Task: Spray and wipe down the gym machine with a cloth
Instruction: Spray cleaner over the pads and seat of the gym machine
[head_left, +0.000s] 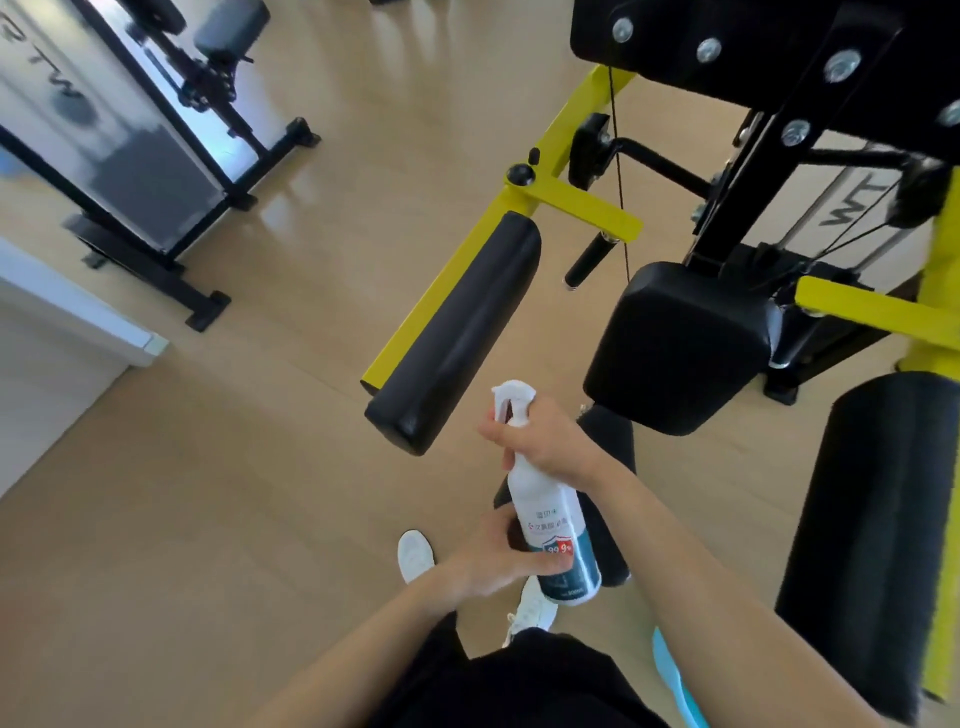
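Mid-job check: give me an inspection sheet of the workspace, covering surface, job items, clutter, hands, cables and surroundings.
Surface: long black arm pad on a yellow frame, just ahead of the bottle; whether it is wet cannot be told.
Job's things: white spray bottle, nozzle toward the long pad. Light blue cloth at the lower edge, under the right forearm.
Clutter: nothing seen on the floor.
Hands: right hand grips the bottle's neck at the trigger; left hand holds its lower body.
Cables: one black cable runs down past the frame, clear of both hands.
Surroundings: square black pad, black roller, second machine at far left, white shoes below.
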